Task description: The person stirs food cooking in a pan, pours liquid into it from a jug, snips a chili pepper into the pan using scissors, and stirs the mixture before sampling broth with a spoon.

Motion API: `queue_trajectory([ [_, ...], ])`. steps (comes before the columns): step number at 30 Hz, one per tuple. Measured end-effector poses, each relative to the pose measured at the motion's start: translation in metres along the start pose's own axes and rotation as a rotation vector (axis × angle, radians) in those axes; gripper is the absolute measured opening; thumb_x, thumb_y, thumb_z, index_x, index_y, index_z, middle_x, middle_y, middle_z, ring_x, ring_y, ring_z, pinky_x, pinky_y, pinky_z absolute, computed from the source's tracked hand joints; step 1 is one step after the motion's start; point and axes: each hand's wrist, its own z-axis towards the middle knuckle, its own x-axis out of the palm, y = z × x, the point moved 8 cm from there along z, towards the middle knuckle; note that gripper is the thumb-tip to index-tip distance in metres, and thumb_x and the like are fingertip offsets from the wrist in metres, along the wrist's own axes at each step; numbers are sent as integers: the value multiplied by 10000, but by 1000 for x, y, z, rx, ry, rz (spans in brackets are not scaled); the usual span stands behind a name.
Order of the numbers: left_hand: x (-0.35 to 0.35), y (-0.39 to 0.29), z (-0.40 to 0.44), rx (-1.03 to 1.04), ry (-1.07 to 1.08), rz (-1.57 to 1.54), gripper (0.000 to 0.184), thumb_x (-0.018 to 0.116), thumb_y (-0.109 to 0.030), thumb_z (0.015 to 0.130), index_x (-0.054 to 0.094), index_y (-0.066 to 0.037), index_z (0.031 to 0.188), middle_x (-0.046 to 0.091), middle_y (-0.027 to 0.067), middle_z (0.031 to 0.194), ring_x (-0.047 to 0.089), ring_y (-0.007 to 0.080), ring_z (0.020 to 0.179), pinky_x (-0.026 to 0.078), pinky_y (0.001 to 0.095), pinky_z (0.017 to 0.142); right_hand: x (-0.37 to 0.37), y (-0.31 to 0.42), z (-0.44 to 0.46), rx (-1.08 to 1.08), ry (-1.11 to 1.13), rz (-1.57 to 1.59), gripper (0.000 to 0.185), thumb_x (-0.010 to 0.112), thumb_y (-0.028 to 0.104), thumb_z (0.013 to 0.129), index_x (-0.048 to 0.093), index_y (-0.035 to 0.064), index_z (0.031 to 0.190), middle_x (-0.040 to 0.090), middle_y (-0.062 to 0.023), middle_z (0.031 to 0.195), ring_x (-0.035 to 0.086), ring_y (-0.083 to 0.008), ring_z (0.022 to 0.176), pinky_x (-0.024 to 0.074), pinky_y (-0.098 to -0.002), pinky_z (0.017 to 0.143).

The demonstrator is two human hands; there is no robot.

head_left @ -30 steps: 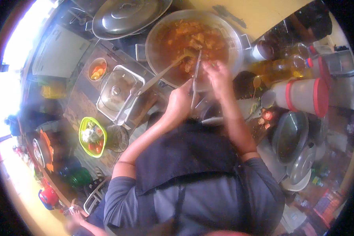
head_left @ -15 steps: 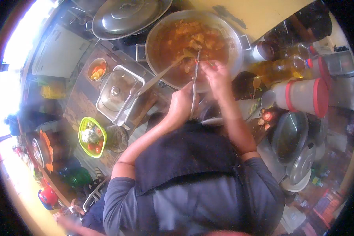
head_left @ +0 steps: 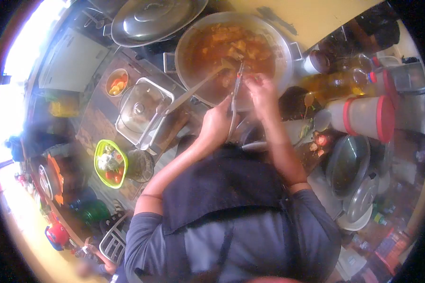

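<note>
A wide metal pot (head_left: pixel 278 78) holds red stew with chunks, and a long-handled spoon (head_left: pixel 193 90) rests in it with its handle over the left rim. At the pot's near edge my left hand (head_left: pixel 216 123) is wrapped round a long thin metal utensil (head_left: pixel 236 89), which points up over the stew; its exact kind is unclear. Close to the right of the utensil's upper part, my right hand (head_left: pixel 261 89) is pinched, its fingertips above the stew. What it holds is too small to make out.
Left stand a lidded tray (head_left: pixel 144 113), a small bowl (head_left: pixel 117 83) and a green basket (head_left: pixel 111 164). A large lid (head_left: pixel 153 21) lies at upper left. Oil bottles (head_left: pixel 340 80), red-lidded containers (head_left: pixel 361 115) and an oval dish (head_left: pixel 348 165) are right. Another person's arm (head_left: pixel 104 259) shows lower left.
The utensil's tip has shifted slightly right, and my right hand has moved a little beside it. The other person's arm at lower left has changed position.
</note>
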Motion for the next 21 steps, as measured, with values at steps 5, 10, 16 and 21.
queue_trajectory([
  [5,1,-5,-2,-7,-1,-18,383,541,-124,783,567,-76,1162,641,235,842,640,372,854,490,433,731,-7,-3,8,-26,-38,-162,245,701,240,815,624,10,853,602,-14,741,516,-96,647,413,-248,580],
  [10,-2,-8,-5,-51,37,-78,347,543,-109,778,593,-85,1121,644,220,806,651,354,803,494,420,707,-12,-8,16,-44,-60,-231,257,699,260,816,628,15,850,601,-24,731,525,-114,667,422,-260,615],
  [16,2,-4,2,-43,43,-19,417,555,-165,774,553,-97,1185,651,212,847,652,330,801,495,403,722,-9,-1,5,40,-78,-104,175,685,197,828,624,46,889,541,27,669,429,-49,515,335,-217,455],
  [21,2,-5,4,-19,35,-35,433,563,-164,772,539,-95,1198,652,212,856,648,345,823,491,415,726,-6,-7,6,38,-53,-24,149,672,174,833,621,40,873,530,33,656,406,-49,493,315,-226,434],
])
